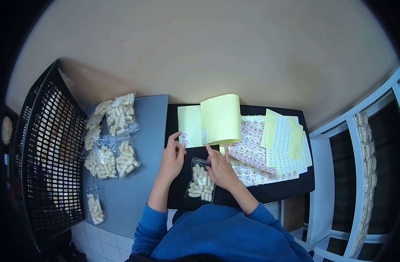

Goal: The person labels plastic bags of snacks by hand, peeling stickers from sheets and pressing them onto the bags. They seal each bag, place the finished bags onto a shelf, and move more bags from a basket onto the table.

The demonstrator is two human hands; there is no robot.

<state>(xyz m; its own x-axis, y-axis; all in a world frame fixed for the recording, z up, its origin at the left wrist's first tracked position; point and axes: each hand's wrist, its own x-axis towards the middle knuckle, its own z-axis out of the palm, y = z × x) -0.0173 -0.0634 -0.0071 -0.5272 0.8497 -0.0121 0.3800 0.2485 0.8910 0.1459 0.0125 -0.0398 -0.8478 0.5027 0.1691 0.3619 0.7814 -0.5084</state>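
My left hand (173,158) is at the lower left corner of a pale yellow backing sheet (189,118). Its fingers are curved and apart, beside a few round printed stickers (184,139). My right hand (222,169) has its index finger stretched toward the bottom edge of a curled yellow label sheet (220,118), near a short strip of small printed labels (205,136). Just below and left of that hand, a clear zip bag of whitish capsule-shaped pieces (201,185) lies on the black surface, partly covered by the fingers.
Sheets of round orange-and-white stickers (252,150) and yellow-backed label sheets (287,135) overlap at the right. Several filled bags (106,159) lie on a grey board (152,131) at the left. A black plastic basket (51,161) stands beyond it; a white rack (324,187) is at the right.
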